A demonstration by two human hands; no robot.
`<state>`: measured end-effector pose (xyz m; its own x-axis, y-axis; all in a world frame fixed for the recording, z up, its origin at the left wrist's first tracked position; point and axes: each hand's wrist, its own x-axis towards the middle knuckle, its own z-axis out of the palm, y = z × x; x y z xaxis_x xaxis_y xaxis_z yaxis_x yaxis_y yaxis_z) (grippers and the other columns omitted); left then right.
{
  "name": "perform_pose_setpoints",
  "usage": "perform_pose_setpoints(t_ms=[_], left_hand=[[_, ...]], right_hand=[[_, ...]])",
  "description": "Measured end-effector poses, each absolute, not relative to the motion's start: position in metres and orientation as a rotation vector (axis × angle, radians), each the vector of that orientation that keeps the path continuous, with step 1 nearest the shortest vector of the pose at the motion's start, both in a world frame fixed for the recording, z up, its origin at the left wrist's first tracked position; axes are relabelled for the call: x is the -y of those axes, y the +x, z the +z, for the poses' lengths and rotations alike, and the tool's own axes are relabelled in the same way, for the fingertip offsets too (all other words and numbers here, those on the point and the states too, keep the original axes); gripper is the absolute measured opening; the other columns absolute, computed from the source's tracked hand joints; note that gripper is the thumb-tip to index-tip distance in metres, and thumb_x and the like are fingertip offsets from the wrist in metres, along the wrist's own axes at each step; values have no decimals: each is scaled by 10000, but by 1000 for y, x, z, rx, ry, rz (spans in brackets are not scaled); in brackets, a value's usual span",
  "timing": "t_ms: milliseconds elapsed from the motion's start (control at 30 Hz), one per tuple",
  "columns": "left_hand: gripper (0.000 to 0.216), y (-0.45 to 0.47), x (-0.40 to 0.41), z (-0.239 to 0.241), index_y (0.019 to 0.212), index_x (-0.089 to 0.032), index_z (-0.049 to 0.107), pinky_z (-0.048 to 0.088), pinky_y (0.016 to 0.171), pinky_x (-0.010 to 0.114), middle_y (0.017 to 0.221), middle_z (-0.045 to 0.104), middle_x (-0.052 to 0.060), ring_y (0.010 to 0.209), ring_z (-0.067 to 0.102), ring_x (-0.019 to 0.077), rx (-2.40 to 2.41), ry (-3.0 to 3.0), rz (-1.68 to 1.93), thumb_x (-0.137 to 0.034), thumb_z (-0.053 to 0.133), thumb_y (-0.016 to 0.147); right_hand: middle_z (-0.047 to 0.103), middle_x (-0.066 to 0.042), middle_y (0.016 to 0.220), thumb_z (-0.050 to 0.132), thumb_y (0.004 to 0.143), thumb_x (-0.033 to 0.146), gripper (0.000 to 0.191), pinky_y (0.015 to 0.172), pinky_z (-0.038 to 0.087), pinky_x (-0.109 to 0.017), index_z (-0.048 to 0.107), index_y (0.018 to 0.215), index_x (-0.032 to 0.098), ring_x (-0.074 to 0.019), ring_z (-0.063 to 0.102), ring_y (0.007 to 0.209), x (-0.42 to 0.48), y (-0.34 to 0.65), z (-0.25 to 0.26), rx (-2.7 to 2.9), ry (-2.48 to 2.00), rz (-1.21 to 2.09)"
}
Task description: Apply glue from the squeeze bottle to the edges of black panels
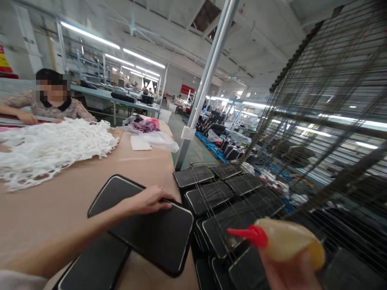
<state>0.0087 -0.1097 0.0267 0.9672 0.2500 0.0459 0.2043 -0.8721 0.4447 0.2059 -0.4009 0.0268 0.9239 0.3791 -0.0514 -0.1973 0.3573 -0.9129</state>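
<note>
My left hand (149,200) rests on a black rectangular panel (157,233) with a pale edge, its fingers curled over the panel's far rim at the table's right side. A second black panel (96,264) lies under it near the front edge. My right hand (290,272), low at the right and partly cut off, is wrapped round a yellowish squeeze bottle (287,241) with a red nozzle (249,234) pointing left over the panels on the rack.
A wire rack (238,193) to the right carries several black panels on its shelves. A heap of white cord (51,147) and plastic bags (151,135) lie on the brown table (54,201). A person sits at far left. A grey post (208,80) stands behind.
</note>
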Motion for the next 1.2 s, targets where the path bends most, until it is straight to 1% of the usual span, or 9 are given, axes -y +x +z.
perform_pose_setpoints(t_ms=[33, 100, 267, 400, 533, 633, 767, 1000, 1200], left_hand=[[285, 10, 112, 43, 1088, -251, 637, 400, 786, 213, 1017, 678, 16, 916, 610, 169, -208, 2607, 116, -343, 503, 855], [273, 11, 119, 71, 1067, -232, 658, 402, 796, 184, 1032, 679, 10, 929, 609, 157, -32, 2510, 49, -318, 548, 832], [305, 12, 134, 103, 1084, -198, 664, 409, 800, 162, 1046, 680, 24, 931, 618, 150, 211, 2439, -82, -251, 616, 787], [274, 11, 146, 113, 1039, -167, 689, 421, 789, 168, 993, 697, 44, 901, 633, 160, 311, 2431, -146, -214, 633, 774], [278, 10, 158, 118, 1031, -136, 693, 428, 788, 164, 986, 698, 56, 899, 637, 167, 412, 2332, -249, -179, 644, 761], [263, 10, 165, 120, 1011, -127, 701, 440, 776, 162, 963, 703, 49, 885, 641, 167, 428, 2265, -303, -170, 643, 758], [276, 9, 171, 121, 1023, -103, 695, 446, 788, 168, 960, 702, 57, 891, 641, 171, 441, 2212, -359, -161, 642, 758], [303, 13, 173, 117, 1034, -72, 686, 464, 762, 180, 943, 703, 57, 873, 637, 179, 467, 2157, -403, -144, 642, 743], [296, 16, 172, 112, 1022, -102, 696, 464, 753, 175, 911, 709, 31, 880, 633, 178, 451, 2094, -397, -185, 653, 741]], right_hand=[[499, -27, 1287, 538, 743, 575, 525, 1085, 229, -496, 508, 1175, 276, -259, 397, 1226, 394, 206, 37, 166, -1072, 391], [523, -54, 1259, 612, 709, 494, 529, 1081, 213, -502, 519, 1169, 249, -269, 430, 1198, 382, 206, 56, 269, -995, 369], [563, -118, 1185, 684, 670, 397, 589, 958, 352, -545, 495, 1206, 245, -313, 529, 1065, 368, 206, 84, 692, -980, 454], [590, -115, 1125, 731, 601, 413, 658, 842, 453, -462, 500, 1193, 241, -296, 576, 966, 367, 203, 95, 817, -984, 557], [619, -94, 1046, 769, 517, 451, 725, 742, 491, -429, 514, 1167, 252, -290, 604, 867, 365, 200, 100, 846, -1007, 572], [625, -83, 1010, 778, 489, 463, 744, 757, 485, -464, 518, 1154, 257, -296, 603, 848, 363, 198, 101, 869, -996, 605], [621, -69, 995, 776, 494, 447, 729, 848, 439, -510, 516, 1151, 266, -307, 589, 897, 362, 195, 99, 933, -955, 708], [623, -67, 998, 757, 532, 431, 744, 856, 436, -507, 471, 1205, 293, -301, 588, 917, 363, 196, 93, 978, -910, 771], [627, -52, 966, 766, 514, 417, 722, 884, 421, -497, 497, 1173, 295, -296, 582, 945, 361, 199, 94, 959, -899, 788]])
